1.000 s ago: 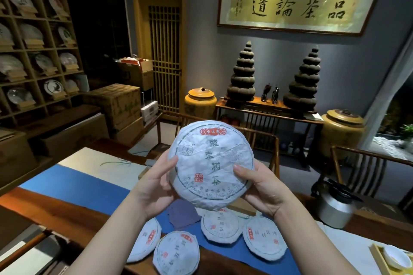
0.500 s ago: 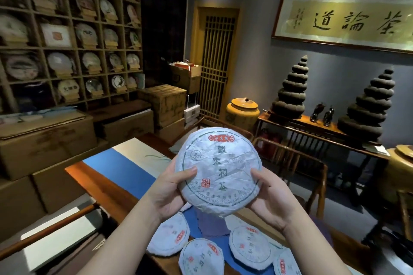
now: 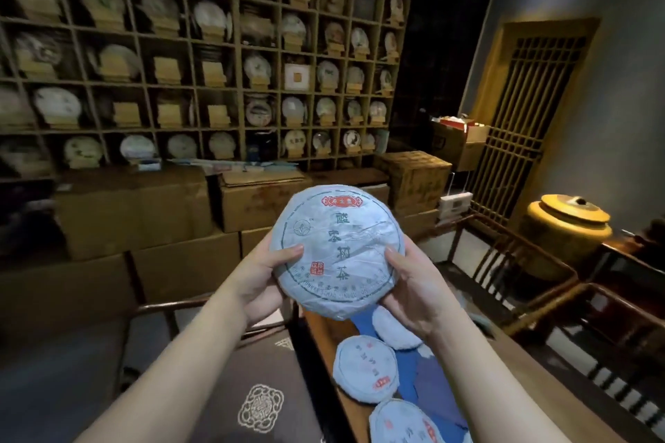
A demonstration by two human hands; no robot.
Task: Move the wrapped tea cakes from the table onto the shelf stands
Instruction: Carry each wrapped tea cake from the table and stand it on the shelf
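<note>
Hiding behind tea cake [image 3: 338,248] — fingers [image 3: 394,255].

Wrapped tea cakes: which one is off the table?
The tea cake gripped upright between the left hand and right hand; the other cakes lie flat on the table.

Both forearms are bare to the frame edge, and each hand [image 3: 261,280] seems free of rings.

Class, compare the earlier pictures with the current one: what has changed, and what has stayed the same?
The view has swung left, away from the calligraphy wall toward the shelf of stands. The held tea cake came along, printed face up. Unchanged: the left hand and right hand still grip its edges, and the other tea cakes remain on the table.
</note>
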